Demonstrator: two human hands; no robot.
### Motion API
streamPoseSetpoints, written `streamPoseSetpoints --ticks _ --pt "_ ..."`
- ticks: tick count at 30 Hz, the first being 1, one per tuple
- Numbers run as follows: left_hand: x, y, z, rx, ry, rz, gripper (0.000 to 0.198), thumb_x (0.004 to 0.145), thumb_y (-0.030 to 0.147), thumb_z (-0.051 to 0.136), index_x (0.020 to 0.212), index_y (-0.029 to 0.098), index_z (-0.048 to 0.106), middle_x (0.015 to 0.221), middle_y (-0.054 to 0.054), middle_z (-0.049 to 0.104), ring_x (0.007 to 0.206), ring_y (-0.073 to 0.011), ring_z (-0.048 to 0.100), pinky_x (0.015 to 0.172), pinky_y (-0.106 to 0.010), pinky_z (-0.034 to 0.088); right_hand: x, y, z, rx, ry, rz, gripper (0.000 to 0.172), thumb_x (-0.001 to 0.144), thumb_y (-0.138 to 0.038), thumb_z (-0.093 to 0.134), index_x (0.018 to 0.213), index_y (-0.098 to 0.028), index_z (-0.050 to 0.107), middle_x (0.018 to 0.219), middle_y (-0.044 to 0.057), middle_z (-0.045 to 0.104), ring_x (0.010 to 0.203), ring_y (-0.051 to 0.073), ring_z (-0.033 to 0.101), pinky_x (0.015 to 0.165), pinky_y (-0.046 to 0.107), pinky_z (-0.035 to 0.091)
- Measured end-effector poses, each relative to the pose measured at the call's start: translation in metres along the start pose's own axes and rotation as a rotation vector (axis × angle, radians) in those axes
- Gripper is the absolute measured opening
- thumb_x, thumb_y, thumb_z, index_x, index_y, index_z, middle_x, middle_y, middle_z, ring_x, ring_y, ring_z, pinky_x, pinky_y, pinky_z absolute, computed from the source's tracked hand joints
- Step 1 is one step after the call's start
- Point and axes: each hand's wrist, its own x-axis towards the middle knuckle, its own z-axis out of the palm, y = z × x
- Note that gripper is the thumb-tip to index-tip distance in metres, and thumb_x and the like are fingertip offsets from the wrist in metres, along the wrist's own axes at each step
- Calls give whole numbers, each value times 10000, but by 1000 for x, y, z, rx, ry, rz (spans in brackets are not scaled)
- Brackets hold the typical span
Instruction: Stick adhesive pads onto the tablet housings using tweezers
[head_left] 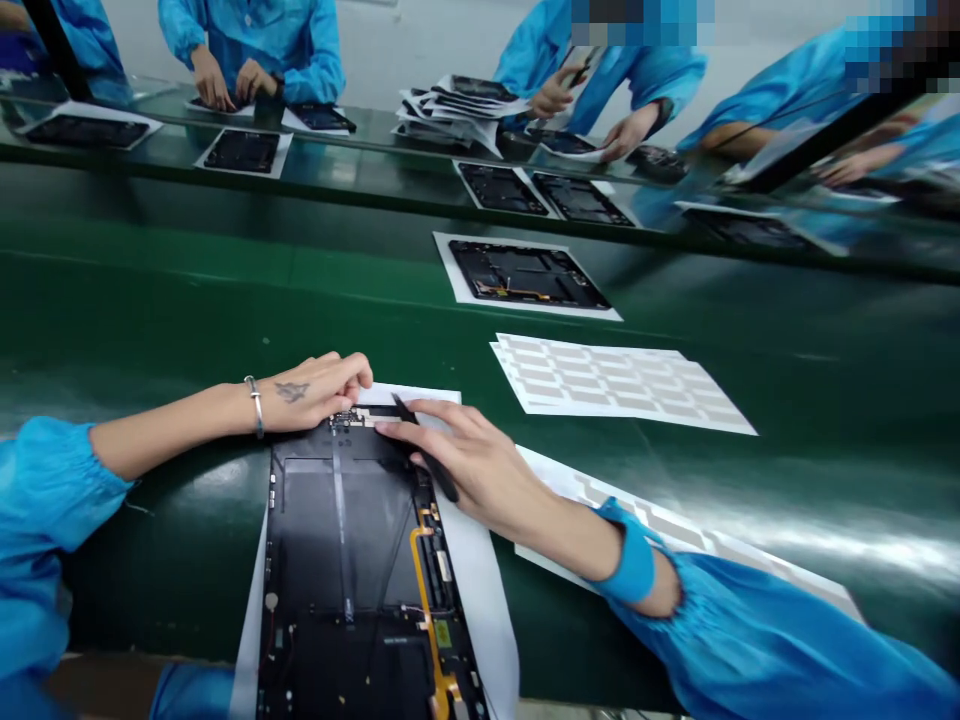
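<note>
A black tablet housing [315,540] lies in front of me on white paper [484,610], its inside facing up. An orange flat cable [417,580] runs along its right side. My left hand [319,390] is closed at the far left corner of the housing, fingers curled; what they pinch, if anything, is hidden. Black tweezers [441,478] are tucked in my right hand [472,460], slanting beneath its fingers. The index and middle fingers of that hand reach over a light strip [375,422] at the housing's far edge, seemingly pressing there.
Sheets of grey stickers [622,380] lie to the right, with another sheet [675,530] under my right forearm. Beyond them is another housing [529,272] on paper. Across the green table [187,290], co-workers in blue handle similar housings near a stack [457,105].
</note>
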Motion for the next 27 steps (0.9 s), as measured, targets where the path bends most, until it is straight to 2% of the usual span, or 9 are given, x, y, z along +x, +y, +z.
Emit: streamPoseSetpoints --ticks 3,6,9,11,14,16,21,24,27 --pt "-13 -2 2 -29 44 -20 212 909 73 438 1083 186 478 983 -43 630 963 -182 564 870 -319 439 -5 6 -8 0 49 60 347 994 -153 425 1261 -237 629 1090 130 725 1123 280 641 856 417 555" --pt "-15 -2 3 -58 50 -20 220 908 77 436 1094 189 474 992 -42 630 958 -182 564 871 -324 438 3 7 -9 44 72 63 310 1011 -179 420 1237 -252 620 1041 103 737 1066 267 659 835 398 557" --pt "-13 -2 5 -75 56 -21 216 910 89 445 1105 179 470 1000 -46 629 954 -184 563 868 -320 432 16 4 -2 -12 67 -23 301 1027 -207 395 1202 -219 640 1073 134 730 1122 273 649 839 400 559" --pt "-13 -3 7 -75 60 -22 213 909 93 449 1105 173 470 1000 -48 628 957 -189 559 865 -319 426 20 2 4 -81 61 -89 314 1029 -204 390 1196 -200 656 1024 140 733 1128 272 654 848 399 557" --pt "-12 -7 11 -57 73 -21 217 899 87 446 1097 173 472 989 -47 628 961 -197 551 866 -323 415 16 -2 9 -146 55 -193 354 1012 -145 417 1296 -210 619 853 81 741 1128 263 661 902 399 537" --pt "-11 -10 14 -45 82 -16 225 898 86 440 1102 173 473 984 -46 629 966 -200 547 871 -327 405 11 -3 9 -153 62 -231 401 997 -113 439 1369 -200 561 808 59 742 1140 266 657 904 397 531" --pt "-13 -10 16 24 89 -30 257 897 93 433 1131 186 485 1008 -37 647 1010 -215 535 908 -358 369 7 -2 8 -90 55 -141 347 997 -139 448 1314 -201 576 1039 122 742 1122 271 647 794 371 544" --pt "-18 -7 15 92 120 -32 264 923 119 412 1161 192 499 1079 -49 641 1088 -236 511 951 -395 346 9 1 7 46 106 -57 280 1008 -163 435 1232 -222 592 1063 110 730 1046 247 651 828 370 547" --pt "-23 -5 13 170 159 -53 302 957 204 427 1253 194 487 1261 -96 580 1182 -267 465 990 -421 346 13 3 7 197 147 17 267 1024 -191 415 1232 -261 567 1067 78 728 1047 238 638 867 375 543"
